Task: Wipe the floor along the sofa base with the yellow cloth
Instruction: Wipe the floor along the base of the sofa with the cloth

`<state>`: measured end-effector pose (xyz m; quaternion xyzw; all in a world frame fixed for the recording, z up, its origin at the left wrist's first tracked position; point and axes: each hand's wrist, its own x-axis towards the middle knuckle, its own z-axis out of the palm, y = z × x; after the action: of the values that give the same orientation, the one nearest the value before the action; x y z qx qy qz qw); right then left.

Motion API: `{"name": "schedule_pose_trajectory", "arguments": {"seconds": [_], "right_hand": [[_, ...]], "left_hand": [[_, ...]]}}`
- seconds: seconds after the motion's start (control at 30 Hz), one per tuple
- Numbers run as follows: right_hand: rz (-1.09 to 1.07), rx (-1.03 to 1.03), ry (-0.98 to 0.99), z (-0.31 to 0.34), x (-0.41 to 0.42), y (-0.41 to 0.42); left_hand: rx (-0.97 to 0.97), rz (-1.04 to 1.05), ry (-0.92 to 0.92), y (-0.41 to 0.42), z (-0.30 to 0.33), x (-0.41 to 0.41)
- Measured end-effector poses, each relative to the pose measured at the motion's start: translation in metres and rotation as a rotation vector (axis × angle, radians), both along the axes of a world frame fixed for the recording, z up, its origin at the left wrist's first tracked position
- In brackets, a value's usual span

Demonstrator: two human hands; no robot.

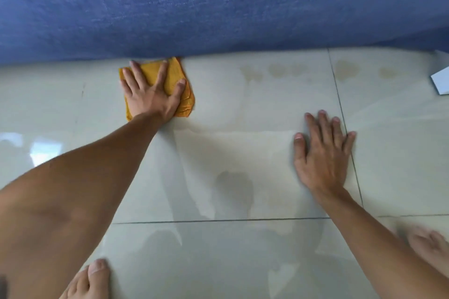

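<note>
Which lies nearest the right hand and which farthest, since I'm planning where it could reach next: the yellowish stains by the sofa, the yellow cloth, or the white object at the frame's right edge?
From the right hand, flat on the floor:
1. Yellowish stains, straight ahead by the sofa base.
2. White object, farther right, at the frame's edge.
3. Yellow cloth, far left, under the left hand.

Left hand (151,94) flat, fingers spread, right hand (323,153) flat, arms extended

No readable text anywhere — sofa (218,2), cloth (175,73) and floor (243,153) seemingly unmarked.
</note>
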<state>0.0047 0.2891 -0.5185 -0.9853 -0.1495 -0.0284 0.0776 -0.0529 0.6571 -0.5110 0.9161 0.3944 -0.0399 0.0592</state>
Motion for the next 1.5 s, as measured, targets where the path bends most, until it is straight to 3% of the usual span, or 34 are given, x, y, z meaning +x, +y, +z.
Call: {"name": "schedule_pose_trajectory", "arguments": {"seconds": [0.27, 0.4, 0.5, 0.67, 0.87, 1.17, 1.37, 1.5], "right_hand": [[0.009, 0.089, -0.072, -0.001, 0.001, -0.003], [0.017, 0.277, 0.030, 0.016, 0.010, -0.018], [0.030, 0.232, 0.022, 0.023, 0.008, -0.030], [0.027, 0.132, 0.039, 0.020, -0.004, -0.036], [-0.038, 0.054, 0.080, 0.020, 0.003, -0.054], [-0.059, 0.001, 0.038, 0.005, 0.022, -0.091], [-0.048, 0.036, -0.030, -0.005, 0.023, -0.095], [-0.043, 0.117, 0.020, -0.002, 0.024, -0.096]], "left_hand": [[-0.052, -0.295, -0.025, -0.147, 0.003, 0.091], [-0.091, -0.390, -0.059, -0.210, 0.008, 0.064], [-0.105, -0.435, -0.091, -0.232, 0.012, 0.009], [-0.060, -0.367, -0.042, -0.216, 0.010, -0.076], [-0.009, -0.150, -0.005, -0.133, 0.004, -0.101], [-0.015, -0.101, 0.015, -0.083, 0.004, 0.010], [0.030, -0.245, 0.011, -0.131, 0.000, 0.126], [0.005, -0.378, 0.001, -0.192, 0.002, 0.157]]}}
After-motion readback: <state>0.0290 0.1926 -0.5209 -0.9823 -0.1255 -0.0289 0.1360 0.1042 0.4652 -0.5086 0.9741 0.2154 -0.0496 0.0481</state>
